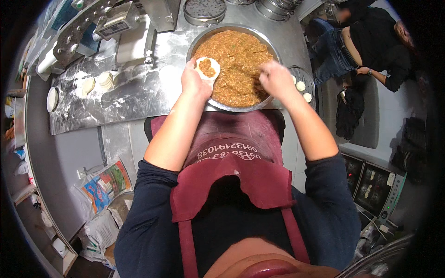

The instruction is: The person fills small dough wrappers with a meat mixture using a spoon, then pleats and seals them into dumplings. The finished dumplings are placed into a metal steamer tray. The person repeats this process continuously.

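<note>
My left hand (pixel 197 81) holds a round dough wrapper (pixel 214 73) with a dab of minced filling (pixel 207 67) on it, over the left rim of a large metal basin. Brown, wet minced filling (pixel 236 52) fills the basin (pixel 274 43). Over the basin's right side is my right hand (pixel 276 78), blurred, its fingers bent; whether it holds a tool cannot be told. Filled dough buns (pixel 300 86) sit on a round steamer tray (pixel 307 74) just right of that hand. Stacked wrappers (pixel 105 80) and a fanned pile of wrappers (pixel 88 86) lie on the floured steel table (pixel 139 93) at the left.
A dough-rolling machine (pixel 118 26) stands at the table's back left. Round metal steamers (pixel 204 12) are at the back. A white dish (pixel 52 99) lies near the left edge. Another person (pixel 379 45) is at the right, beyond the table. Sacks (pixel 107 184) lie on the floor at left.
</note>
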### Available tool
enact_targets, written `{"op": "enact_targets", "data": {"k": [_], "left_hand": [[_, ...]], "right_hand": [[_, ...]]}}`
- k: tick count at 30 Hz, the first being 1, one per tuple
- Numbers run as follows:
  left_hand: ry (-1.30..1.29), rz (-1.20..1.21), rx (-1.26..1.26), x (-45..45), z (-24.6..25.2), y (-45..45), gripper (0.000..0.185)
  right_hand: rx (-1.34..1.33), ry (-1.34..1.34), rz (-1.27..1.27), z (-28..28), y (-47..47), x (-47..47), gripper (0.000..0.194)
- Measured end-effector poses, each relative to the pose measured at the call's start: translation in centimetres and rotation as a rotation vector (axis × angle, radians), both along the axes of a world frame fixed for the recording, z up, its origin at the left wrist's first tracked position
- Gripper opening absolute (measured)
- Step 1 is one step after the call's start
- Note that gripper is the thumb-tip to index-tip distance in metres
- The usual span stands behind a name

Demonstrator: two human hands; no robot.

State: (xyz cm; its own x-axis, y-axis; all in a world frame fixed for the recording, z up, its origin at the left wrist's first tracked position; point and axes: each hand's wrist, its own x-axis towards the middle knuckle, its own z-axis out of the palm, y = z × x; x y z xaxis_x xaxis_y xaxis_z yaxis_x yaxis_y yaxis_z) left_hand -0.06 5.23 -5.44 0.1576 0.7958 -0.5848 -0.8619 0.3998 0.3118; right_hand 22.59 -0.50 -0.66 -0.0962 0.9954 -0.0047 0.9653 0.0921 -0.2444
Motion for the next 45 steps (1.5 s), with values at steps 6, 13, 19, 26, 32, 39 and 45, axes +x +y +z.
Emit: {"op": "enact_targets", "data": {"k": [6, 13, 19, 26, 32, 39, 45], "left_hand": [[-0.014, 0.005, 0.023, -3.3, 1.3, -1.6, 0.041], [0.032, 0.059, 0.011, -5.3, 1.4, -2.1, 0.042], [-0.022, 0.008, -0.012, -3.6, 0.1, -1.0, 0.042], [-0.116, -0.037, 0.184, 0.7, 1.1, 1.3, 0.043], [-0.053, -0.052, 0.071, -0.6, 0.1, 1.0, 0.033], [0.000, -0.169, 0.168, -0.8, 0.1, -0.6, 0.024], [0.128, -0.282, 0.219, -1.0, 3.3, -4.1, 0.028]], "right_hand": [[-0.123, -0.163, -0.172, -1.9, 9.2, 0.0, 0.034], [-0.321, -0.008, 0.121, -1.1, 11.9, 2.0, 0.023], [-0.658, 0.770, -0.129, 0.6, 8.9, 1.7, 0.018], [0.117, 0.266, 0.159, 0.6, 0.7, -5.1, 0.028], [0.264, 0.145, 0.248, 2.1, -2.7, -2.1, 0.031], [-0.392, -0.312, 0.022, 0.9, 0.0, -1.9, 0.028], [0.051, 0.362, -0.189, 1.0, -1.4, -4.8, 0.022]]}}
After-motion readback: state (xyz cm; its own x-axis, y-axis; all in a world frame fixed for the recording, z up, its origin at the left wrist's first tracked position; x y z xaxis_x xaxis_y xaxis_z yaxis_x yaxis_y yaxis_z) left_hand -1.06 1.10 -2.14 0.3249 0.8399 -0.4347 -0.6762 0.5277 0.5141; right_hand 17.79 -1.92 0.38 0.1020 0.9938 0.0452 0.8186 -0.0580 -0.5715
